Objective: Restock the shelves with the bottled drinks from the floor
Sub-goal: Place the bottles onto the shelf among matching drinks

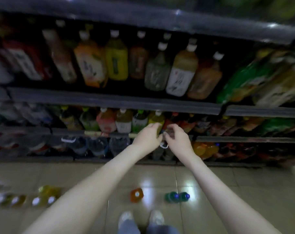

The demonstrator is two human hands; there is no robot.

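Note:
My left hand (148, 137) and my right hand (178, 140) reach side by side to the front of a low shelf (244, 139). The left hand's fingers curl around the lower part of a yellow bottle with a white cap (157, 118) standing on that shelf. The right hand's fingers and thumb close on a small blurred bottle (168, 131) between the two hands. On the floor tiles behind my arms stand an orange bottle (136, 195), two green bottles with blue caps (177, 197) and a row of yellowish bottles (25, 200) at the left.
Dark shelving fills the upper view, with large tea and juice bottles (116, 59) on the shelf above and big clear water bottles (97, 146) on the bottom tier. My shoes (126, 218) stand on the glossy tiled floor (227, 191).

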